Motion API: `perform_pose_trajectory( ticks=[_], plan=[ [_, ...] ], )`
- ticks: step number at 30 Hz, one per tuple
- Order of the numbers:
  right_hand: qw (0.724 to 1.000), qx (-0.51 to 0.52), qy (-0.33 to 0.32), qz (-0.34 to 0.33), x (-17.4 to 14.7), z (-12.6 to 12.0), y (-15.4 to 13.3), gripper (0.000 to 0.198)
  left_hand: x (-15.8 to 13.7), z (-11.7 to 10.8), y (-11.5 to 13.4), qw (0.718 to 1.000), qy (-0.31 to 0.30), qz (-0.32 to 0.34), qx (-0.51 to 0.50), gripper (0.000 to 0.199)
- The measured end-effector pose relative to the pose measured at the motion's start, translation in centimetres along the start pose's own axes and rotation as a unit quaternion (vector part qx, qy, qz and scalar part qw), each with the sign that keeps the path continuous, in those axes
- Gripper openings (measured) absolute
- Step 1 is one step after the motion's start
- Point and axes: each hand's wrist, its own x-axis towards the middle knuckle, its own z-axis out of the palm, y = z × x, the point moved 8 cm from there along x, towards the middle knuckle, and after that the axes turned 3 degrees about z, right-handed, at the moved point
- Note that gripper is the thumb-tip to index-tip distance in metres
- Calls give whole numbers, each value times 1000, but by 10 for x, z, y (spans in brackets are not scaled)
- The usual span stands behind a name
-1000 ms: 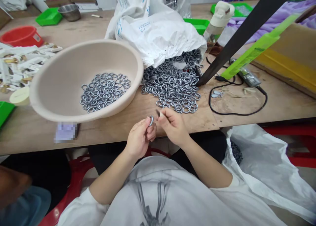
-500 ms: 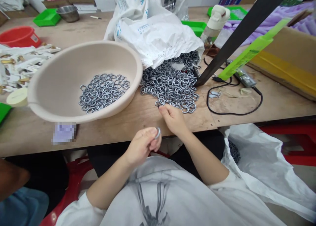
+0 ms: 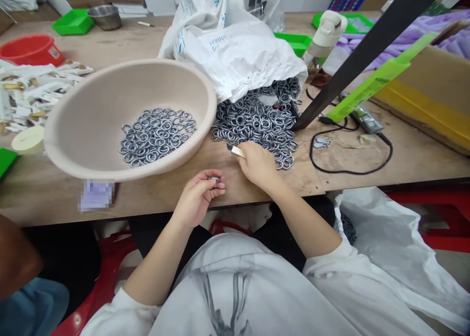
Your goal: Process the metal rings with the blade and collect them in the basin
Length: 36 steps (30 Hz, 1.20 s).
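Note:
My left hand point(image 3: 198, 196) is just above the table's front edge, with a small grey metal ring point(image 3: 215, 179) in its loosely curled fingers. My right hand point(image 3: 259, 163) is wrapped round a short white tool with a dark slanted tip point(image 3: 236, 151), which points left; its other end is hidden in the palm. Just behind that hand spreads a heap of grey metal rings point(image 3: 253, 120), spilling from a white sack point(image 3: 235, 47). To the left, a large beige basin point(image 3: 88, 96) contains many similar rings point(image 3: 156, 135).
White strips point(image 3: 33, 96) and a red bowl point(image 3: 31, 49) are at the far left. A dark post point(image 3: 341, 66) with a lime-green strip point(image 3: 378, 84) slants up at right, near a black cable point(image 3: 348, 169). A white bag point(image 3: 389, 233) hangs below the edge. Another person's arm point(image 3: 16, 257) is lower left.
My left hand has moved left and slightly up, its fingers loosening around the ring. My right hand has turned and risen slightly, so the white tool now shows.

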Motion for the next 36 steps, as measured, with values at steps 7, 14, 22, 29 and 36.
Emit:
perform_pose_trajectory(
  ticks=[7,14,22,29,36],
  plan=[
    [848,516,-123,-5,-42,25,-18,37,8,22,3,987,-28,110,110,39],
    [907,418,12,-43,-56,6,-18,28,-1,27,3,975,-43,139,170,56],
    [900,429,49,-58,-62,3,-20,27,-7,38,-16,997,-67,26,10,49],
    [889,456,17,-26,-61,4,-15,36,-15,42,-9,999,-36,34,-11,50],
    [963,216,35,-158,-79,-14,-41,43,-16,36,-6,999,-3,23,-34,51]
  ],
)
